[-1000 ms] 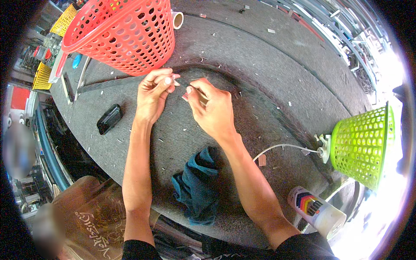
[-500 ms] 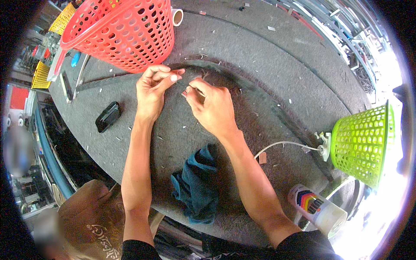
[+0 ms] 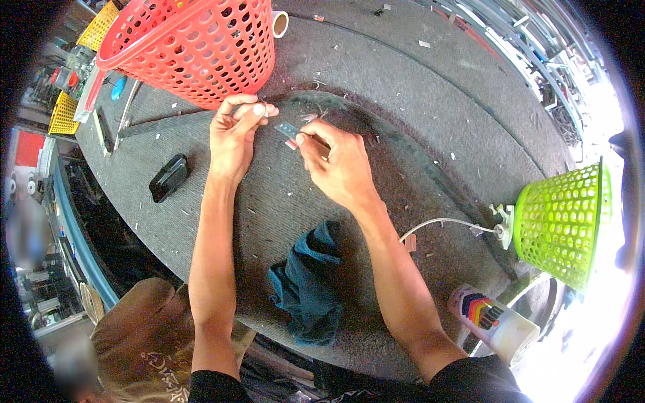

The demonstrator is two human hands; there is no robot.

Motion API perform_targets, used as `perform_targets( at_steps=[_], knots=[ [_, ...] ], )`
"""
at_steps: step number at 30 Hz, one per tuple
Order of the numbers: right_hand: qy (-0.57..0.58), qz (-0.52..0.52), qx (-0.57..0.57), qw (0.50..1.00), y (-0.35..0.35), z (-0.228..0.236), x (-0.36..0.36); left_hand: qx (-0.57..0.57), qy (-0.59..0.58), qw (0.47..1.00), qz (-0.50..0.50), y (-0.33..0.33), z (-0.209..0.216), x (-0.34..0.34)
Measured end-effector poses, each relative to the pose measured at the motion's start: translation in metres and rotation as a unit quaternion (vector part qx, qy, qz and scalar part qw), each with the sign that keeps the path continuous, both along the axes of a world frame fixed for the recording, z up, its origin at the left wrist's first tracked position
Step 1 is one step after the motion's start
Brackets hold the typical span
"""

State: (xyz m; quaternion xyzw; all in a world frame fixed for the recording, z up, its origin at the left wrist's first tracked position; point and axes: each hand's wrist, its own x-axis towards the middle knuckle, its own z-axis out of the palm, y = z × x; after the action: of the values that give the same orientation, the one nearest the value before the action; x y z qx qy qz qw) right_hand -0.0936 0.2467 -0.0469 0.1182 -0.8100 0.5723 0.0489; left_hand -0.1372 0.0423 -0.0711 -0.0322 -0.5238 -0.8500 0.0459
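My left hand is raised over the grey work surface, just in front of the red perforated basket. Its thumb and fingers are pinched together; what lies between them is too small to make out. To its right, my right hand pinches a small flat dark-grey plate between thumb and forefinger. A bit of red shows at the plate's lower edge. The plate points toward my left fingertips and is apart from them.
A dark blue cloth lies between my forearms. Left of them is a black case-like object. A green basket and a white bottle stand at right; a tape roll is behind. Another person's brown clothing shows lower left.
My hands have drawn slightly apart, the left one a little to the left and the right one a little to the right. The flat plate in my right fingers now shows more fully.
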Motion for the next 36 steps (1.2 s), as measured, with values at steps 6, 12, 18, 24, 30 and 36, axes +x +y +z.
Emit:
perform_targets(
  at_steps=[6,12,18,24,30,36],
  knots=[
    [0.003,-0.026,-0.038,0.999,-0.012,-0.005,0.001,-0.005,-0.008,1.0,-0.024,-0.002,0.001,0.001],
    [0.022,-0.05,-0.032,0.998,-0.015,-0.005,0.001,-0.011,-0.019,0.999,-0.041,-0.001,0.003,0.003],
    [0.037,-0.058,-0.027,0.997,-0.016,-0.006,0.0,-0.037,-0.006,0.998,-0.053,-0.001,0.002,0.004],
    [0.045,-0.059,-0.04,0.996,-0.015,-0.008,-0.001,-0.061,0.009,0.996,-0.063,-0.001,0.001,0.004],
    [0.037,-0.061,-0.041,0.997,-0.016,-0.011,-0.002,-0.068,0.009,0.995,-0.07,0.0,0.003,0.006],
    [0.042,-0.067,-0.072,0.994,-0.018,-0.015,-0.003,-0.083,0.026,0.993,-0.077,0.0,0.001,0.005]
  ],
)
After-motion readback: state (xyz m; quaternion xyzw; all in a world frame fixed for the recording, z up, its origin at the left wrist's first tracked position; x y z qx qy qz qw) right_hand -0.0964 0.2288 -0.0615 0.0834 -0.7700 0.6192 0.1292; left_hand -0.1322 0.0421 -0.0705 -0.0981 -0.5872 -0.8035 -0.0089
